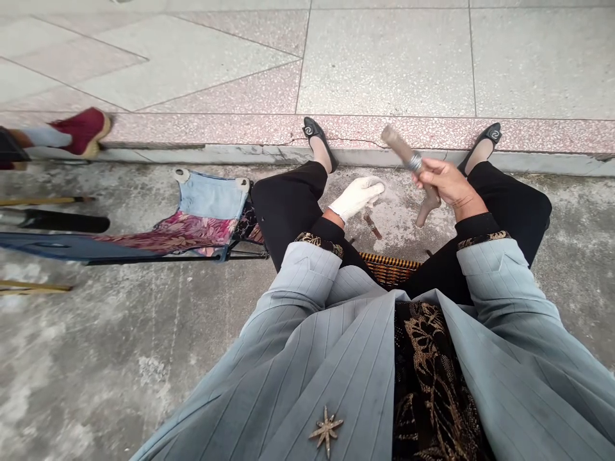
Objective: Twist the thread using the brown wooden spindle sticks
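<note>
My right hand (446, 182), bare, is closed around a bent brown wooden stick (398, 146) bound with a silvery metal band. Its blurred upper end points up and to the left, and the crooked lower end hangs below my fingers. To the left, my left hand (356, 197) wears a white knitted glove. Its fingers are curled together low over the concrete, and whatever they may hold is hidden. Just below that hand lies a short brown piece with a metal-looking band (372, 226), apart from both hands.
Between my legs shows a woven wicker edge (391, 269). A folding fabric chair (214, 195) stands at my left, with yellowish poles (43, 201) beyond it. Another person's maroon shoe (86, 131) rests by the tiled step (240, 128), where my black shoes also sit.
</note>
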{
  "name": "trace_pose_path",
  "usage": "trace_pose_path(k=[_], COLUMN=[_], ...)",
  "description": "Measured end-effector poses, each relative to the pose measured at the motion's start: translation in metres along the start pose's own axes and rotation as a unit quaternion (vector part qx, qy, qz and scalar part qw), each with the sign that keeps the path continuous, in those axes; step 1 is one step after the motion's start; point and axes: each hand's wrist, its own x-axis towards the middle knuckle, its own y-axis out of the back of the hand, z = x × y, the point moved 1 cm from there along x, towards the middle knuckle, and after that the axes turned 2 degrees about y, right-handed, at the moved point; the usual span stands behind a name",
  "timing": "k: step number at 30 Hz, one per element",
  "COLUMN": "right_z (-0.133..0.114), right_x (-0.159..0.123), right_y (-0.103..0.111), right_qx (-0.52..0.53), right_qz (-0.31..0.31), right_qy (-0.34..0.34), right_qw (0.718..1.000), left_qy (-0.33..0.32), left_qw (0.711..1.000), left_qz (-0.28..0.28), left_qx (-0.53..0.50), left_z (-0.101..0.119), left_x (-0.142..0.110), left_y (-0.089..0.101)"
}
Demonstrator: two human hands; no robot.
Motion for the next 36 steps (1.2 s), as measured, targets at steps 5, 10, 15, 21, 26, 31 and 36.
trace_pose_path(k=[5,10,15,21,26,31,36], right_z=[0.022,0.032,0.027,0.033,0.028,0.004,0.006], right_x=[0.011,0.014,0.012,0.008,0.002,-0.003,0.001], right_y=[0.001,-0.003,-0.003,-0.003,-0.005,-0.003,0.004], right_qx=[-0.007,-0.160,-0.391,-0.400,-0.198,-0.013,0.023], right_qz=[0.140,0.118,0.036,-0.185,-0.351,-0.150,0.146], right_qy=[-0.063,-0.117,-0.131,-0.181,-0.155,-0.038,0.007], right_qw=[0.988,0.973,0.910,0.879,0.902,0.988,0.989], left_qy=[0.019,-0.001,-0.015,-0.024,-0.037,0.006,-0.003], left_qw=[0.996,0.985,0.974,0.961,0.981,1.000,0.999], left_qz=[-0.047,-0.090,-0.076,-0.078,-0.051,-0.002,-0.027], left_qx=[0.072,0.150,0.212,0.265,0.182,0.006,0.028], left_z=[0.001,-0.008,-0.010,-0.006,-0.002,0.003,0.009], left_x=[-0.001,0.001,0.001,-0.002,-0.004,-0.004,-0.004], left_y=[-0.014,-0.022,-0.018,-0.017,-0.012,-0.009,-0.011])
